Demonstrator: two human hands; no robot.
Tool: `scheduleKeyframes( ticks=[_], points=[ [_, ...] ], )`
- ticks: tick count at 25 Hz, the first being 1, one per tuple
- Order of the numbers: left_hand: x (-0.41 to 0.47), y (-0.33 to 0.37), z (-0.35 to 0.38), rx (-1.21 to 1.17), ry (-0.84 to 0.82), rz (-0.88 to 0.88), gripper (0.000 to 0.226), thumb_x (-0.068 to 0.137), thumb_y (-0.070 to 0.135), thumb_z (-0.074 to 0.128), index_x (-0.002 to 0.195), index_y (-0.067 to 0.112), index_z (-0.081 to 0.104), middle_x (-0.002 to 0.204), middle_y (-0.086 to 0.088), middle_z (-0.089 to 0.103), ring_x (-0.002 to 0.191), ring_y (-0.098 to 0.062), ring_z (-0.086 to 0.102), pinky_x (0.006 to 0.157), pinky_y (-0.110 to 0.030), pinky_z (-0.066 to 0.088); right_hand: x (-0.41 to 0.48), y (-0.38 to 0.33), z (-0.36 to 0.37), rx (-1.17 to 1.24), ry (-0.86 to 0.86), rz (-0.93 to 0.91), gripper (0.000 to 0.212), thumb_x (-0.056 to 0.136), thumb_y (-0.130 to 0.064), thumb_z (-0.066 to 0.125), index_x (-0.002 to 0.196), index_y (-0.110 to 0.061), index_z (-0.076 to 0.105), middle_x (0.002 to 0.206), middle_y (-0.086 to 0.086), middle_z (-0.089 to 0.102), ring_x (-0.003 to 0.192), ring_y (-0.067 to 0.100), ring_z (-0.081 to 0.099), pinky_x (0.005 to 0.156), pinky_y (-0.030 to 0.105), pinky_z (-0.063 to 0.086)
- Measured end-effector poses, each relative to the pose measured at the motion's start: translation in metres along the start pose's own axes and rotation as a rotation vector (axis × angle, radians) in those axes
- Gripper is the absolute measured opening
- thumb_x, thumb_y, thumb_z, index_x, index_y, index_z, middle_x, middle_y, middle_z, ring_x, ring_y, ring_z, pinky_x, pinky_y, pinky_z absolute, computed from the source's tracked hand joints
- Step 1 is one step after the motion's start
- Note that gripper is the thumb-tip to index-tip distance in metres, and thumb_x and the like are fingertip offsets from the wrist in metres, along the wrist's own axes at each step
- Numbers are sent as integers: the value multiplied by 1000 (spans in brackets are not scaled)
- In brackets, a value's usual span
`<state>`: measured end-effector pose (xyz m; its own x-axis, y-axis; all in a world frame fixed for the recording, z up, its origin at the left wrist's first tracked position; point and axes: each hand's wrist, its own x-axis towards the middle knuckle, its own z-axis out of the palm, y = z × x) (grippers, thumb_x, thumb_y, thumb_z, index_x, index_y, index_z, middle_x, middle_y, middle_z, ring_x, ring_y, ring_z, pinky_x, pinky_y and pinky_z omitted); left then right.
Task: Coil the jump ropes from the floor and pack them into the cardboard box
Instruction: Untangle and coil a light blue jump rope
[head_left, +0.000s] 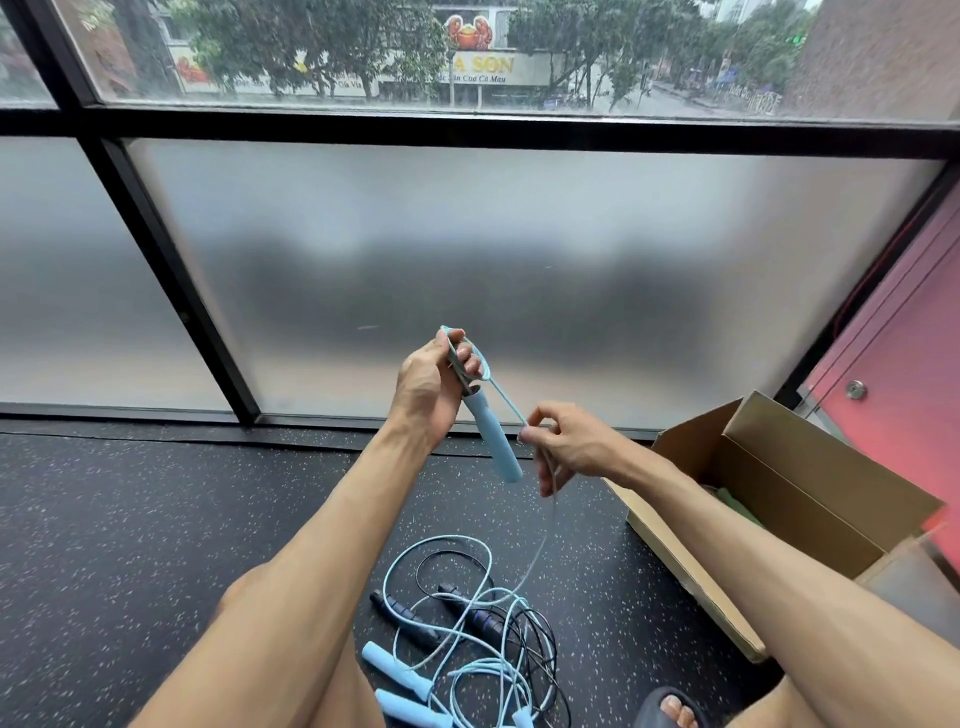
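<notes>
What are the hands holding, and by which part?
A light-blue jump rope: the left hand grips the grey top of its handle, and the right hand pinches its cord.

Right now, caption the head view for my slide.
Left hand grips a blue rope handle, right hand pinches its cord, cardboard box open beside tangled ropes.

You're in a gym studio here: speckled black rubber floor (130, 519), jump ropes (483, 619) heaped on it, frosted street-side window wall (467, 234).
</notes>
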<state>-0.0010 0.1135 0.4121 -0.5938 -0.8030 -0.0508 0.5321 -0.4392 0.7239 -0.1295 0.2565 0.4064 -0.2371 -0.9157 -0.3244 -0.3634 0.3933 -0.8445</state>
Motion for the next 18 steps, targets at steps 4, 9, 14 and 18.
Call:
scheduleKeyframes(
  ticks=[4,9,14,18],
  points=[
    [5,2,-7,60,159,154,25,106,17,39,88,6,52,65,-5,52,53,-18,54,55,-30,49,-13,1,7,-85,-171,97,12,104,-12,45,106,0,44,93,32,70,76,35,70,80,53,58],
    [5,-2,-7,485,287,343,24,106,16,42,92,1,55,65,-11,61,54,-21,62,60,-34,59,-4,3,8,-83,-75,-86,14,101,-13,52,100,-1,46,71,17,65,57,30,62,60,48,56],
    [7,-13,-13,908,191,349,23,104,16,44,89,2,53,62,-12,66,53,-25,64,58,-40,59,-5,-10,8,-308,80,-334,19,99,-24,57,89,-10,66,65,-3,60,53,7,48,53,24,42],
    [3,-15,-10,1066,24,243,22,103,14,47,88,0,55,60,-13,66,45,-19,63,50,-33,57,-8,-23,-10,-353,316,-548,18,97,-15,61,83,-9,71,57,-13,51,49,4,43,48,14,28]
  ],
)
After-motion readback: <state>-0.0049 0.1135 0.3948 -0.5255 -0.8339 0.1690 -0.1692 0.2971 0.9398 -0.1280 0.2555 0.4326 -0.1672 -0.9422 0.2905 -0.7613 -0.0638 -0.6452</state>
